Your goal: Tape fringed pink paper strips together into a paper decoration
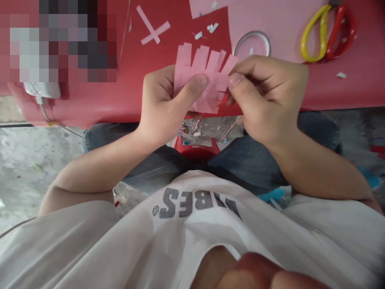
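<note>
One white plastic fitting point(42, 89) is sitting at the left edge of the glossy red desk point(126, 92), its thin cable point(49, 118) trailing down toward the speckled concrete floor point(33, 172). Further right, two narrow pink paper strips point(152, 25) are lying crossed in an X on the desk. The left hand point(164, 106) is pinching the fringed pink paper point(204, 78) in a narrow grip, on that sheet's left side. The paper is soft and matte, and is cut into about six uneven, finger-like strips. The right hand point(264, 100) is holding the same paper from the other side, also in a narrow grip, so the paper is staying between both hands, just over the desk's front edge. Behind it, one red paper sheet point(215, 30) is lying partly over a larger pink sheet point(264, 24), with about three small pale paper scraps point(213, 27) resting on the red. On the pink sheet, one thin round ring point(252, 45) is lying flat. Beyond it, a yellow plastic scissor handle point(315, 34) and a red plastic scissor handle point(341, 32) are lying side by side, though whether they form one pair or two is hidden.
</note>
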`<action>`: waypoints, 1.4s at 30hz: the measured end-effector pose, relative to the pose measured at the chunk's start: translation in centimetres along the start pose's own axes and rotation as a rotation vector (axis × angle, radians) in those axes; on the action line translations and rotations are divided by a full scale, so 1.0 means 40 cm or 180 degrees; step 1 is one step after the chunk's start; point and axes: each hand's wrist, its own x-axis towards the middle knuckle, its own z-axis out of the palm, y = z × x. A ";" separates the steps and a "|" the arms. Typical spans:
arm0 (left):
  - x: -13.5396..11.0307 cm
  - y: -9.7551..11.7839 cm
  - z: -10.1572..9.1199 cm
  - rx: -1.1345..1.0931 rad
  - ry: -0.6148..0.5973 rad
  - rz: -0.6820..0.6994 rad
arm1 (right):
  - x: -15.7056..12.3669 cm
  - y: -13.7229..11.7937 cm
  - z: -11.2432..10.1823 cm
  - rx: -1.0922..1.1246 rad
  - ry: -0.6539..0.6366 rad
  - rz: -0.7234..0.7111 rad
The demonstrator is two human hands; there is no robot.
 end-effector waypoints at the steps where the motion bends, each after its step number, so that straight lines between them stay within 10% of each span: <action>1: 0.001 -0.002 -0.001 0.0043 -0.0002 -0.0016 | -0.001 0.004 0.002 0.0024 -0.0002 0.0033; 32: -0.034 -0.041 -0.020 -0.0664 0.0031 -0.0619 | 0.069 0.166 0.035 -0.0580 -0.0428 0.0033; 42: -0.060 -0.012 -0.020 -0.0578 0.0032 -0.0831 | 0.210 0.213 0.294 -0.2054 -0.1191 -0.0371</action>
